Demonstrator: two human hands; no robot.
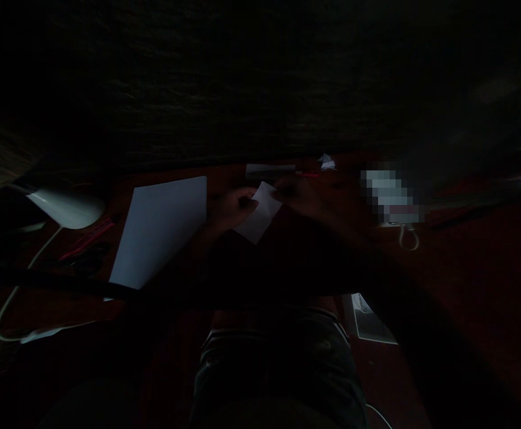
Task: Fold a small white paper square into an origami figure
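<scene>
In the dim head view, a small square of white paper is held up over the dark red table, with its corners pointing up and down. My left hand pinches its left edge between thumb and fingers. On the upper right corner, my right hand is closed in a pinch, though shadow blurs its fingers. Left of my hands lies a large white sheet of paper. Behind them sits a narrow strip of white paper.
A folded bit of paper and a thin red item lie at the table's back. A white lamp-like cone with a cord stands left, near a pink-red object. On the right is a pixelated pale object with a cable loop.
</scene>
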